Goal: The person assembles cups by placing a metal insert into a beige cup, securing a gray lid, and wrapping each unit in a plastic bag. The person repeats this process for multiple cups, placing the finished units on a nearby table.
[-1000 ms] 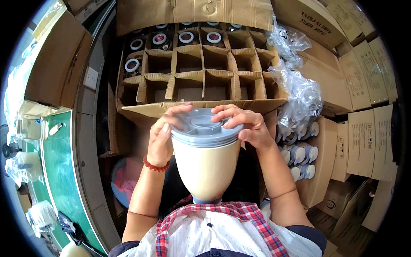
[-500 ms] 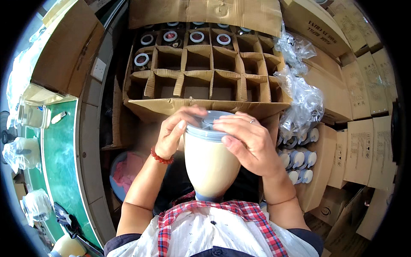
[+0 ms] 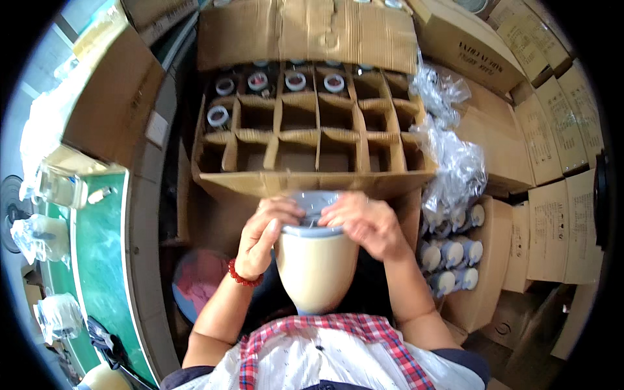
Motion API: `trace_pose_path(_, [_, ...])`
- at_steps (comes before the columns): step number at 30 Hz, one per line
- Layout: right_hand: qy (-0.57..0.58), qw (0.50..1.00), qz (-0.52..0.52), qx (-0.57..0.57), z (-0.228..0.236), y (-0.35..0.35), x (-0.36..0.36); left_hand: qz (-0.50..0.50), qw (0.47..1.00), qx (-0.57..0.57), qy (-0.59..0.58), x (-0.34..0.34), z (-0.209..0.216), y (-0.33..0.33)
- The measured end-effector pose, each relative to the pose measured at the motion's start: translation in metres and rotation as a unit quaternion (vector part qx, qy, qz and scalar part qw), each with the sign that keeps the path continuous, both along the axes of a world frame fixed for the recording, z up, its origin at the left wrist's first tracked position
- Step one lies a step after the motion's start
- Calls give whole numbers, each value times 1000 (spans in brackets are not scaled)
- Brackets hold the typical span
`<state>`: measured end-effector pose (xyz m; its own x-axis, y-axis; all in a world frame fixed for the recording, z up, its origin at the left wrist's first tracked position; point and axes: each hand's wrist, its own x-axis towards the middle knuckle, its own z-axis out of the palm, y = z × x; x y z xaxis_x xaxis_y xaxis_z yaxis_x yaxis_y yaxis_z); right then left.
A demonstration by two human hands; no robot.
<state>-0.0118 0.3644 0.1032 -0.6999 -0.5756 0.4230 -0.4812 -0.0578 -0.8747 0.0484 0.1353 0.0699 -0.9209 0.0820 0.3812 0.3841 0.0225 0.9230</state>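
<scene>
Cream-coloured, smooth-walled vessel [image 3: 317, 270], quantity one: located between and below the left grip [image 3: 259, 237] and the right grip [image 3: 377, 229], directly in front of the torso. The body is rounded and tapers downward to a narrow blue-grey base. A circular grey lid [image 3: 318, 231], quantity one, sits at the wide top end.

Both forearms extend from the lower edge and converge on the lid. The left grip is closed on the lid's left edge, fingers curled over the top, thumb raised at the outer side. The right grip is closed on the right edge, fingers bent inward; its outline is blurred. One red beaded bracelet [image 3: 242, 278] encircles the left wrist.

Beyond both grips stands one corrugated carton [image 3: 312, 182], divided into rectangular cells by cardboard partitions [image 3: 270, 153]. Five jars [image 3: 218, 117] with pale ring-shaped rims show clearly; others are partly covered by the flap [image 3: 309, 39]. To the right of the right grip: crumpled, transparent plastic film [image 3: 458, 156] and a box [image 3: 484, 289] containing at least six items with pale round ends [image 3: 475, 252]. To the left of the left grip: one blue basin [image 3: 180, 292] holding pink cloth [image 3: 198, 279], and, farther out, a green-topped table [image 3: 104, 260].
</scene>
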Motion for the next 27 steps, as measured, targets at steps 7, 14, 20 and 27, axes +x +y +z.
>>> trace_pose_path(7, [-167,980,57,-97,10,-5,-14,-14,997,15,-71,-16,9,-8])
trace_pose_path(14, [-570,713,359,-195,-69,-21,-72,53,910,-404,70,-2,90,81])
trace_pose_path(20, [-173,966,8,193,3,34,-2,-164,983,81,-16,-28,-37,-13])
trace_pose_path(27, [-242,955,-101,136,9,29,-22,-96,956,199,-195,-19,2,10])
